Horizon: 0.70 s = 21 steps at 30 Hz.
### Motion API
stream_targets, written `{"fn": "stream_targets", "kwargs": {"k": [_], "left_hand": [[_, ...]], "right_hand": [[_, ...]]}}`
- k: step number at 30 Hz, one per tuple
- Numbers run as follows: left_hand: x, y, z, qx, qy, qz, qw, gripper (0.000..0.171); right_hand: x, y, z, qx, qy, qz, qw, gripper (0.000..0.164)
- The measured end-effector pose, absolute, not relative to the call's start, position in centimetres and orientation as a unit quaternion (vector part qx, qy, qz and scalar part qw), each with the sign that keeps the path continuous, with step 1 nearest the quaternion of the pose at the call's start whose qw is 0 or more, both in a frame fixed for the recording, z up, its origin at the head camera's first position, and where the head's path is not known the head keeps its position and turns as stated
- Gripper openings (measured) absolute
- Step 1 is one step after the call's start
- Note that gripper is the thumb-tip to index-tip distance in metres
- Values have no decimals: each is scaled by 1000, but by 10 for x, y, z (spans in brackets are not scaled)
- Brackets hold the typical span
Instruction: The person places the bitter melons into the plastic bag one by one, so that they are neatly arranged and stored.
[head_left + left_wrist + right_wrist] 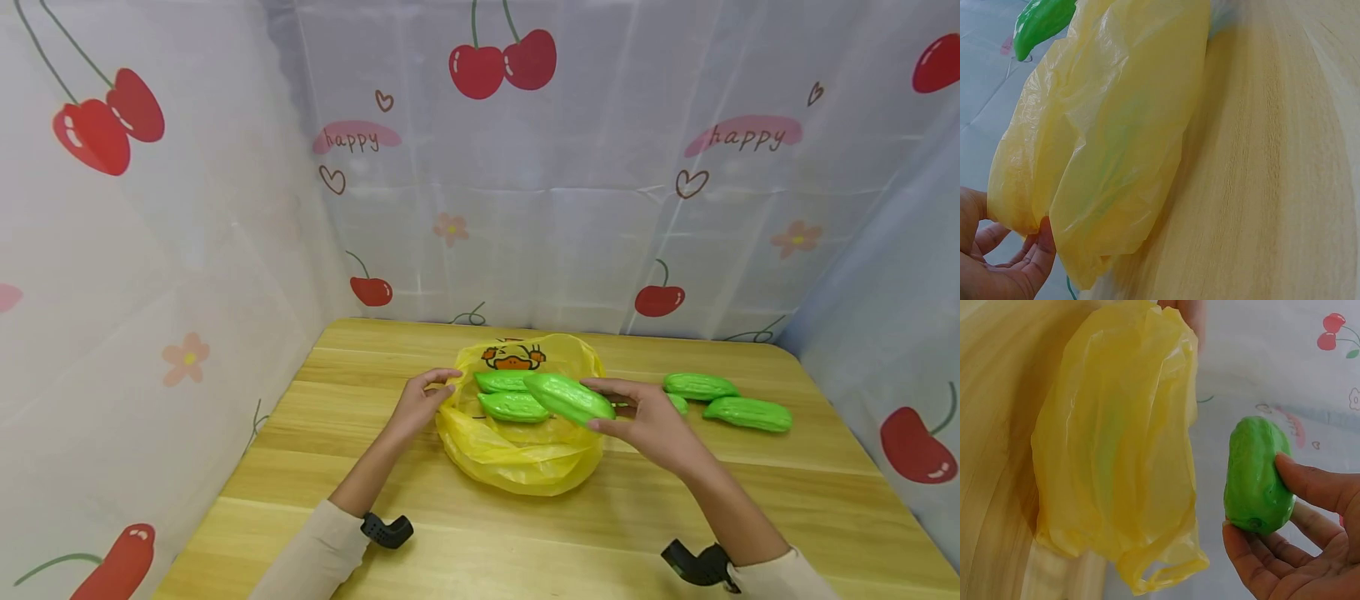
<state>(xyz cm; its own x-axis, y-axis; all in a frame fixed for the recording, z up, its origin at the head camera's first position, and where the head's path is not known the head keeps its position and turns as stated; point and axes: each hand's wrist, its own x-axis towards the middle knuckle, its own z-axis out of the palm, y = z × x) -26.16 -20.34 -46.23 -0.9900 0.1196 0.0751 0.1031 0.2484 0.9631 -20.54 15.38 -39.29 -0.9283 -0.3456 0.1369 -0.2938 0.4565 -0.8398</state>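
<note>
The right hand (651, 421) reaches in from the near right edge of the table (750, 508), forearm angled toward the middle, palm turned inward. Its thumb and fingers curl round one end of a green bitter gourd (568, 397), which it holds lengthwise just above the open mouth of the yellow plastic bag (517, 454); the right wrist view shows the thumb pressing the gourd's side and the fingers cupped beneath.

The left hand (420, 404) comes in from the near left, wrist slightly bent, and pinches the bag's left rim between thumb and fingertips, holding it raised. The left wrist view shows the yellow film gathered at the fingertips.

The bag lies near the middle of the table, somewhat toward the far edge, directly between the two hands, with a cartoon duck print on its far wall. Two more gourds (512, 395) lie inside it, side by side. Beyond the right hand, toward the right edge, further loose gourds (746, 412) rest on the wood. A cherry-printed curtain (600, 208) hangs behind the table.
</note>
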Motion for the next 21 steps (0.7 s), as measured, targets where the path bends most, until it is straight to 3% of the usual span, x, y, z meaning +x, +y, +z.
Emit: {"fn": "stream_targets", "kwargs": {"k": [6,21], "left_hand": [[-277,-208,-488,76,784,616,-11,26],[-276,-208,-486,70,786,614,-8,26]], "right_hand": [[-214,143,-400,-200,863,-464,19,50],[-225,114,-406,-226,868,-441,32,51]]}}
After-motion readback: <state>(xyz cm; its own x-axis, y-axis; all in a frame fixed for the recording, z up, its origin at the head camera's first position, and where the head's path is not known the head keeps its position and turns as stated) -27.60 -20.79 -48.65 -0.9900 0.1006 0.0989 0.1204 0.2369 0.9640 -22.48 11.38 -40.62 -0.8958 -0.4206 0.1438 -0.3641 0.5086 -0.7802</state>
